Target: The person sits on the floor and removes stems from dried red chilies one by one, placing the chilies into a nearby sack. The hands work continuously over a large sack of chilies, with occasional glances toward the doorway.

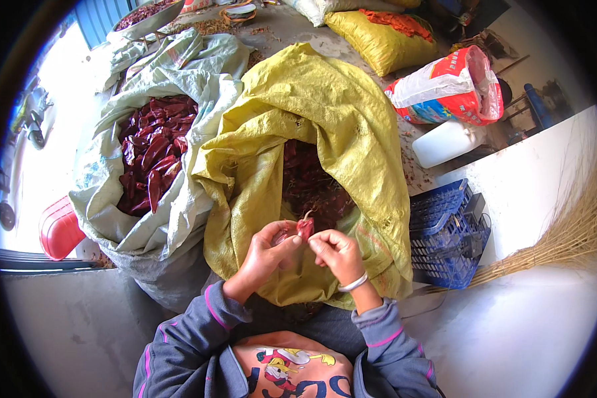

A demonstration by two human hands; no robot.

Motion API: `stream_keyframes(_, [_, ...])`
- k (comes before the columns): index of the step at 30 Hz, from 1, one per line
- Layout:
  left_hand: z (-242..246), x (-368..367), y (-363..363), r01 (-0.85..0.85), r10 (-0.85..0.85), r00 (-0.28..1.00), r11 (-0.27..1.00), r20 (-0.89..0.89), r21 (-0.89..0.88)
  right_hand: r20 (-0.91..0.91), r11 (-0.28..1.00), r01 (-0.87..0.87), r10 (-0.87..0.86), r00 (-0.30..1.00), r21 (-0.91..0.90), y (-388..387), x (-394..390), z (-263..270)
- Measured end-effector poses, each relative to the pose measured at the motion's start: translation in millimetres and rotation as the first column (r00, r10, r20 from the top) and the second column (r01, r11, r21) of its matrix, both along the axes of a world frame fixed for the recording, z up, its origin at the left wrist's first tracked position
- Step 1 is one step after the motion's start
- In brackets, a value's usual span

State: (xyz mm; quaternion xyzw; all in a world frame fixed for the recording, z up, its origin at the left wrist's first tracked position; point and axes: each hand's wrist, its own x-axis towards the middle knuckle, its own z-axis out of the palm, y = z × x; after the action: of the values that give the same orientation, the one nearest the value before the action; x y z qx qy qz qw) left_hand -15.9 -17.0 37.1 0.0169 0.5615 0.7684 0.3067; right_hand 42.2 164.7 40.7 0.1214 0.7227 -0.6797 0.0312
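Note:
A dried red chili pepper (305,228) with its pale stem sticking up is pinched between my two hands. My left hand (271,246) grips it from the left, and more red chili shows between its thumb and fingers. From the right, my right hand (337,251) touches the same pepper with thumb and forefinger. Both hands are over the near rim of a yellow woven sack (338,109), folded open, with dark dried chilies (308,179) inside. To its left stands a pale woven sack (99,199) filled with glossy dried chilies (154,149).
A blue plastic crate (435,248) and a twig broom (542,253) lie to the right. Beyond are a white plastic jug (447,144), a red-and-white printed bag (443,89) and a full yellow sack (378,40). A red plastic container (59,229) sits at left.

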Motion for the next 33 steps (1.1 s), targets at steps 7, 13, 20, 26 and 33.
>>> stream_keyframes(7, [5.3,7.9,-9.2,0.095,-0.097,0.995,0.993,0.028,0.075,-0.1,0.989,0.06,-0.046,0.994,0.134,-5.4,11.3,30.3])
stream_keyframes(13, [14.5,15.8,-22.4,0.247,-0.251,0.967,0.966,0.037,0.076,-0.212,0.955,-0.103,0.165,0.963,0.278,-7.6,3.2,42.4])
stream_keyframes(20, [15.7,33.9,-26.7,0.323,-0.402,0.896,0.883,0.191,0.341,-0.219,0.916,-0.087,0.184,0.958,0.391,-19.8,17.6,48.1])
stream_keyframes(26, [18.4,39.5,-18.1,0.251,-0.349,0.914,0.887,0.207,0.387,-0.453,0.863,0.105,0.152,0.878,0.493,-31.8,18.0,64.4])
stream_keyframes(33, [21.5,36.3,-27.0,0.46,-0.495,0.864,0.851,0.092,0.254,-0.242,0.864,-0.14,0.287,0.927,0.484,-16.6,21.9,68.7])
